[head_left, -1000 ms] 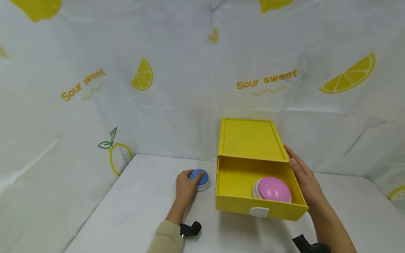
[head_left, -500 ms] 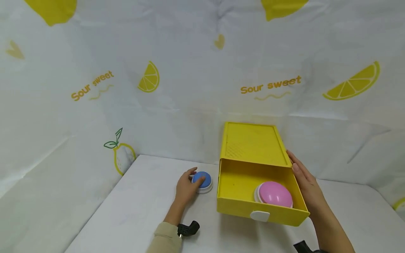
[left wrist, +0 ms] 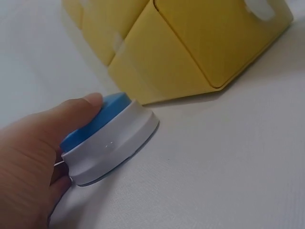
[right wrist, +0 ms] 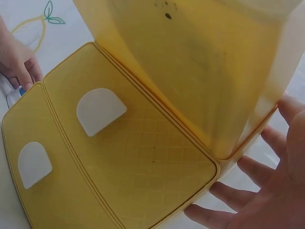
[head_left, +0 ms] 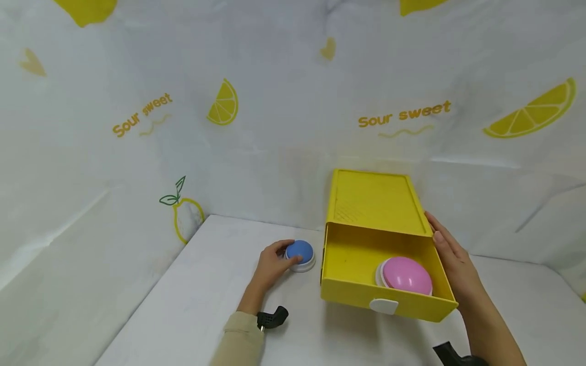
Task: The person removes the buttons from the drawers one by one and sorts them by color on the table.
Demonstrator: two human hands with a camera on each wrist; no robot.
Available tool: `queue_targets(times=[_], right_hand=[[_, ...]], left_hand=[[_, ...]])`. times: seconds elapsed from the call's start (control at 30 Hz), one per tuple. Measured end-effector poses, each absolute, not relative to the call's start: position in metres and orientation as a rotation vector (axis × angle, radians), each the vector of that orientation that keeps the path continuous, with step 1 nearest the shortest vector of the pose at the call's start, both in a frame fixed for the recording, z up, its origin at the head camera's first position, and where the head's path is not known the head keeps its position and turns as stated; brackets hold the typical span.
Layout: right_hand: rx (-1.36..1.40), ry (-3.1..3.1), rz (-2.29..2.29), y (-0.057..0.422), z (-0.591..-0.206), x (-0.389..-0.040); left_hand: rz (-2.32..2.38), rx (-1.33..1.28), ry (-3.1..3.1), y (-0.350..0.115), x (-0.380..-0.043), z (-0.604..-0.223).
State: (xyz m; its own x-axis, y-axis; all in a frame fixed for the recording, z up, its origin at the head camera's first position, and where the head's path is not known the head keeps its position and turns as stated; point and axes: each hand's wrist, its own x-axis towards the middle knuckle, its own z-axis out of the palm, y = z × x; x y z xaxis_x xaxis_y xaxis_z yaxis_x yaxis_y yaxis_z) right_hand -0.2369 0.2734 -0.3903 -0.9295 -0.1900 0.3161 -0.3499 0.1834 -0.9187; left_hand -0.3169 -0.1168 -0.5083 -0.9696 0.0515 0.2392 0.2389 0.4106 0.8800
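Observation:
My left hand (head_left: 269, 265) holds a round push button with a blue top and white base (head_left: 300, 251) on the white table. In the left wrist view, the thumb lies on the blue top (left wrist: 112, 107) while the other fingers are mostly hidden behind the base. A yellow drawer box (head_left: 375, 203) stands to its right with the top drawer (head_left: 343, 288) pulled out. Inside that drawer, at the right, sits a larger pink button (head_left: 407, 274). Against the box's right side rest the spread, fairly straight fingers of my right hand (head_left: 458, 269).
Two lower drawer fronts with white tabs (right wrist: 101, 110) are closed beneath the pulled-out drawer. The drawer juts over the white table (head_left: 192, 305). A white cloth backdrop with lemon prints (head_left: 284, 101) stands behind and to the left.
Half a second ago my left index finger was lifted off the blue button; now it is back against its rim. The head view has shifted slightly. My right hand stays on the drawer box.

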Motion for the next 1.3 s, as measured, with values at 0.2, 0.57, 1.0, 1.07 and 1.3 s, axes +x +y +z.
queue_targets(times=[0.2, 0.57, 1.0, 1.07, 1.3], right_hand=[[0.548, -2.312, 1.858, 0.270, -0.384, -0.240], [0.474, -2.391, 1.761, 0.271, -0.383, -0.239], [0.433, -2.385, 1.790, 0.275, -0.385, -0.239], [0.437, -2.387, 1.787, 0.275, -0.386, -0.239], [0.460, -2.349, 1.830, 0.272, -0.390, -0.238]], left_hand=[[-1.615, -0.256, -2.487, -0.118, -0.315, -0.503], [-1.661, -0.260, -2.432, -0.110, -0.323, -0.509], [-1.643, -0.265, -2.462, -0.097, -0.343, -0.504], [-1.636, -0.257, -2.469, -0.096, -0.346, -0.504], [-1.606, -0.266, -2.492, -0.097, -0.357, -0.503]])
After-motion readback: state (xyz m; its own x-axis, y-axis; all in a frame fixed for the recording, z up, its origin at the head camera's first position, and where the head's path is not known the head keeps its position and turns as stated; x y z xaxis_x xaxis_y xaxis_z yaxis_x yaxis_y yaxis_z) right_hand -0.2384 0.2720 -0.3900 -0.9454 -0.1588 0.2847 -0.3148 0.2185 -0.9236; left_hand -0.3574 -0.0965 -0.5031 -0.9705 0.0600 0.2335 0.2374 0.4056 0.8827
